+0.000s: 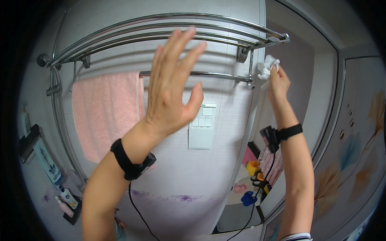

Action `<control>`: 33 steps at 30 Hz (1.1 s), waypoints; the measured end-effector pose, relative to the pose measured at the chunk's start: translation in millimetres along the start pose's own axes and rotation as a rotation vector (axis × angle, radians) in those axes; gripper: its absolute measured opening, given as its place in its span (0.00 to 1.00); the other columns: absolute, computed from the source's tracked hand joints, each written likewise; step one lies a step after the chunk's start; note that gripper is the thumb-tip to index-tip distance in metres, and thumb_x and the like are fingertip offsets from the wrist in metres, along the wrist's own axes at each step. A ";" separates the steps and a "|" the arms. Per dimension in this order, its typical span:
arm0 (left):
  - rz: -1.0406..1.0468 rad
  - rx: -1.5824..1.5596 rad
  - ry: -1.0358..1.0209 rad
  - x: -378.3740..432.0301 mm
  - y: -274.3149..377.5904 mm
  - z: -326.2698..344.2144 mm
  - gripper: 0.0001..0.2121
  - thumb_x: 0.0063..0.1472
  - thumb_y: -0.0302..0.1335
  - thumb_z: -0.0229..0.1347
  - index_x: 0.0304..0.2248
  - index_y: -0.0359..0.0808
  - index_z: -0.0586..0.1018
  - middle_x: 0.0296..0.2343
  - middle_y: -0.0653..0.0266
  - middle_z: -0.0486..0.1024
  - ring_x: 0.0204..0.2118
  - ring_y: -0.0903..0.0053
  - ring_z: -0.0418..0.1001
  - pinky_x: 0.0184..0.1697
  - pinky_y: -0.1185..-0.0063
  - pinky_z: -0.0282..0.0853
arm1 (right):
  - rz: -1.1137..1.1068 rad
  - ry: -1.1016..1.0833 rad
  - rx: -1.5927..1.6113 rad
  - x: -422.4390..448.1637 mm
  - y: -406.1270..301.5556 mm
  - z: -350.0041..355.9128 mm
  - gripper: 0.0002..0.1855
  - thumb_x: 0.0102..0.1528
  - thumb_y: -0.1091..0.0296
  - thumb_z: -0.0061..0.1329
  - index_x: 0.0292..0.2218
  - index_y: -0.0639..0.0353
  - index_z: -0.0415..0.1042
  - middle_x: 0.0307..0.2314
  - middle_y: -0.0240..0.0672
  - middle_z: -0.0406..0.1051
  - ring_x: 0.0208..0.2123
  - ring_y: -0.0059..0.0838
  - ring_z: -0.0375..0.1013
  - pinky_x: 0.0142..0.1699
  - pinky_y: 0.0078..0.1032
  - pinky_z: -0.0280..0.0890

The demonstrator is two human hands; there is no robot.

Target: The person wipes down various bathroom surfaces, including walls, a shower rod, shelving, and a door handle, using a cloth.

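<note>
My left hand (173, 90) is raised with its fingers apart and holds nothing. It hangs in front of a chrome towel rack (211, 20) and hides part of its lower bar (220, 75); I cannot tell whether it touches the metal. To its left a pink towel (105, 111) drapes over that lower bar. My right hand (280, 82) grips a crumpled white cloth or tissue (267, 67), just right of the rack's right end. Both wrists wear black straps with a small device and a cable.
Below the rack a white switch panel (202, 126) is set in the tiled wall. At left stand a shower pipe (57, 120) and a corner shelf (72, 212) with bottles. Right of the wall, a doorway shows slippers (249, 198) on the floor; a patterned glass door (352, 144) stands farther right.
</note>
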State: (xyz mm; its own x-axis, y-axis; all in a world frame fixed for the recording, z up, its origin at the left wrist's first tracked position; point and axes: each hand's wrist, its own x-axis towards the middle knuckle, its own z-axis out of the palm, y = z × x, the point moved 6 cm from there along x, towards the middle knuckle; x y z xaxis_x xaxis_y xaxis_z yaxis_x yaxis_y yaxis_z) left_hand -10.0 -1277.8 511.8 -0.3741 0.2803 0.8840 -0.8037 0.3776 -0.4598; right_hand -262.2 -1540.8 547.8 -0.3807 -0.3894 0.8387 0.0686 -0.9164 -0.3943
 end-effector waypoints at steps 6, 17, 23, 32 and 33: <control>-0.052 -0.131 -0.240 -68.6 30.4 39.5 0.27 0.44 0.18 0.50 0.48 0.37 0.67 0.53 0.53 0.57 0.59 0.57 0.49 0.58 0.57 0.43 | -0.127 0.038 -0.520 -38.2 25.5 7.2 0.15 0.54 0.71 0.41 0.42 0.66 0.70 0.28 0.49 0.73 0.30 0.42 0.73 0.37 0.29 0.65; -0.173 -0.229 -0.542 -199.0 80.3 109.0 0.24 0.45 0.17 0.51 0.45 0.37 0.69 0.52 0.54 0.59 0.58 0.56 0.52 0.56 0.54 0.45 | 0.479 0.228 -0.324 -397.9 215.4 -154.7 0.15 0.55 0.75 0.36 0.43 0.73 0.66 0.37 0.49 0.70 0.39 0.35 0.70 0.46 0.27 0.62; -0.268 -0.270 -0.614 -237.0 96.8 117.4 0.25 0.44 0.16 0.50 0.46 0.37 0.68 0.52 0.55 0.59 0.57 0.56 0.53 0.56 0.55 0.46 | 0.606 0.187 -0.496 -434.5 204.9 -162.2 0.16 0.57 0.76 0.34 0.45 0.71 0.65 0.33 0.44 0.71 0.34 0.28 0.69 0.40 0.26 0.64; -0.307 -0.215 -0.606 -261.2 106.0 142.7 0.25 0.47 0.18 0.48 0.48 0.37 0.65 0.52 0.56 0.59 0.57 0.56 0.52 0.57 0.55 0.44 | -0.051 0.018 -0.381 -198.6 111.8 -47.0 0.16 0.55 0.75 0.33 0.44 0.71 0.63 0.42 0.53 0.65 0.42 0.52 0.65 0.47 0.34 0.60; -0.286 -0.213 -0.585 -263.6 107.0 143.3 0.26 0.47 0.17 0.48 0.49 0.37 0.65 0.52 0.57 0.59 0.58 0.56 0.52 0.57 0.55 0.44 | -0.020 0.010 -0.382 -213.8 117.3 -51.3 0.16 0.55 0.75 0.33 0.44 0.71 0.63 0.42 0.53 0.65 0.42 0.52 0.65 0.47 0.34 0.60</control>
State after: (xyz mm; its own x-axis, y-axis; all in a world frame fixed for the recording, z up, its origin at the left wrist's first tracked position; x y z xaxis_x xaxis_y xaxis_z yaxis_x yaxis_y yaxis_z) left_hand -63.7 -1437.7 241.5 -0.3974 -0.3570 0.8454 -0.8219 0.5482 -0.1549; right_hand -220.1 -1560.4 302.9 -0.3876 -0.3693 0.8446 -0.2869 -0.8224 -0.4912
